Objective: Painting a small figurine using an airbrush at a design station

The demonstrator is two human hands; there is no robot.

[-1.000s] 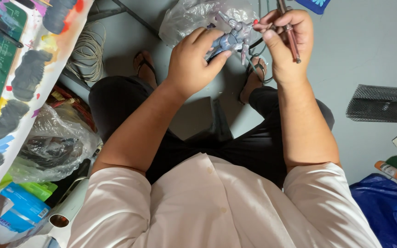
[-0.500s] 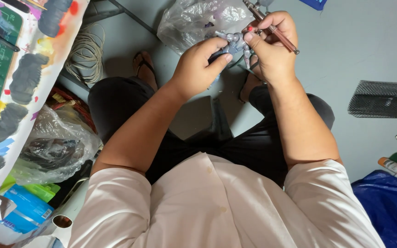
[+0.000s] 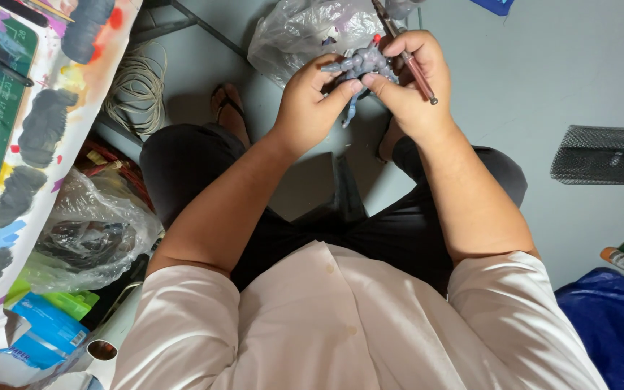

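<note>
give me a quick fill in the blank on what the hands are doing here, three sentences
1. Both hands hold a small ____ figure over the lap.
2. The right hand also grips a thin ____ between its fingers.
3. The left hand pinches the figure from the left; beyond it on the floor lies a clear plastic ____.

Missing words: grey; paintbrush; bag

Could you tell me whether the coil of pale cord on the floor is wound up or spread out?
Wound up: the cord lies in stacked round loops on the grey floor.
</note>
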